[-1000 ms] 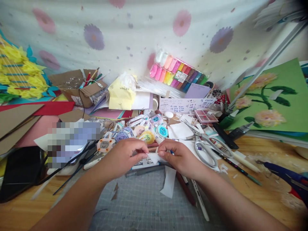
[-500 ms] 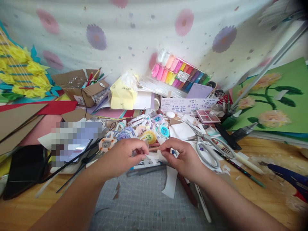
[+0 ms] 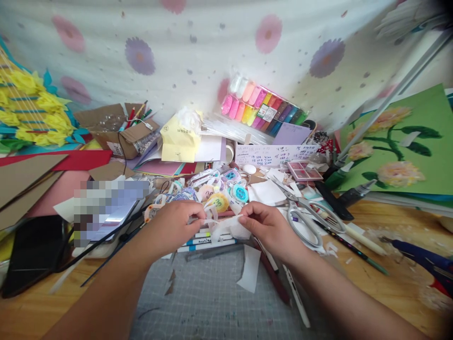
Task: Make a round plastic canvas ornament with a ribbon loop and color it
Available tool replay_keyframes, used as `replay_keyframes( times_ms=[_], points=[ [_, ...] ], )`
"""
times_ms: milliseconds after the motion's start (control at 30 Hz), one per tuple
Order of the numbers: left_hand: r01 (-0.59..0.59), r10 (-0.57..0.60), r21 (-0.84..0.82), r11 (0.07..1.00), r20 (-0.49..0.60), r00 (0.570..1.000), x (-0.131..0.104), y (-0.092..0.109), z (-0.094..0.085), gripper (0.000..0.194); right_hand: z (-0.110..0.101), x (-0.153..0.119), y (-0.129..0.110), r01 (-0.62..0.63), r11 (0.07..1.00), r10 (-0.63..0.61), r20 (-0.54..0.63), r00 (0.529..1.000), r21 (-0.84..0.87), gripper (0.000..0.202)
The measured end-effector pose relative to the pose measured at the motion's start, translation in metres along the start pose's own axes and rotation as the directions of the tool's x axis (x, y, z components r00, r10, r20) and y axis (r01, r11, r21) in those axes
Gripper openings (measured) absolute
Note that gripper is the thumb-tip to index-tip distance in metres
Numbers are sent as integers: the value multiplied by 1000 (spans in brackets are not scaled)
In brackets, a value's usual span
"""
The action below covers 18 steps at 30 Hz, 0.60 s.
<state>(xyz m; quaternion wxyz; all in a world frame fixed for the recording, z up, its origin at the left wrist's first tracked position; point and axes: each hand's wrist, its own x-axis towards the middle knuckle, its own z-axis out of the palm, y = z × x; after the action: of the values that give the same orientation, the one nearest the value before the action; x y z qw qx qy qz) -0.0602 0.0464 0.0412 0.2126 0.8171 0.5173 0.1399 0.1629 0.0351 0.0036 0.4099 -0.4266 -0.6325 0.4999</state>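
Observation:
Between my two hands, a thin white strip of paper or tape [image 3: 226, 225] is stretched above the grey cutting mat [image 3: 198, 297]. My left hand [image 3: 180, 224] pinches its left end, fingers curled. At the right end, my right hand [image 3: 265, 226] grips the strip between thumb and forefinger. Under the strip lie several white and blue acrylic markers [image 3: 201, 244]. Just beyond them is a pile of small round decorated pieces, among them a yellow one [image 3: 220, 202] and a turquoise one [image 3: 240, 193].
Grey-handled scissors [image 3: 305, 226] lie right of my right hand. A white paper scrap [image 3: 250, 268], a dark red tool [image 3: 276, 278] and a white pen [image 3: 296, 296] rest on the mat. A blue glue gun [image 3: 421, 255] is far right, a phone [image 3: 113, 215] left.
My hands have moved slightly apart, and more of the white strip shows between them. The markers beneath are more visible.

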Motion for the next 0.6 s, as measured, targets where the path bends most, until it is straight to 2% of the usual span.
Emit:
replay_keyframes(
  times_ms=[133, 200, 300, 367, 433, 600],
  points=[
    [17, -11, 43, 999, -150, 989, 1, 1, 0, 25, -4, 0, -3, -39, 995, 37, 22, 999, 97, 20],
    [-9, 0, -55, 998, -163, 987, -1, 9, 4, 29, -5, -1, -7, -38, 990, 33, 36, 999, 137, 20],
    [-68, 69, -419, 905, -14, 998, -5, 23, 14, 27, -6, -3, -13, -33, 983, 25, 48, 999, 181, 20],
    [-47, 83, -526, 849, 45, 996, -6, 28, 21, 19, -7, -4, -15, -30, 981, 22, 41, 999, 193, 20],
    [-19, 61, -528, 849, 62, 996, -5, 29, 24, 11, -9, -4, -16, -27, 981, 23, 24, 999, 194, 20],
    [45, 7, -422, 906, 122, 993, -1, 20, 17, 24, -14, -4, -12, -6, 986, 14, -49, 999, 167, 20]
  ],
)
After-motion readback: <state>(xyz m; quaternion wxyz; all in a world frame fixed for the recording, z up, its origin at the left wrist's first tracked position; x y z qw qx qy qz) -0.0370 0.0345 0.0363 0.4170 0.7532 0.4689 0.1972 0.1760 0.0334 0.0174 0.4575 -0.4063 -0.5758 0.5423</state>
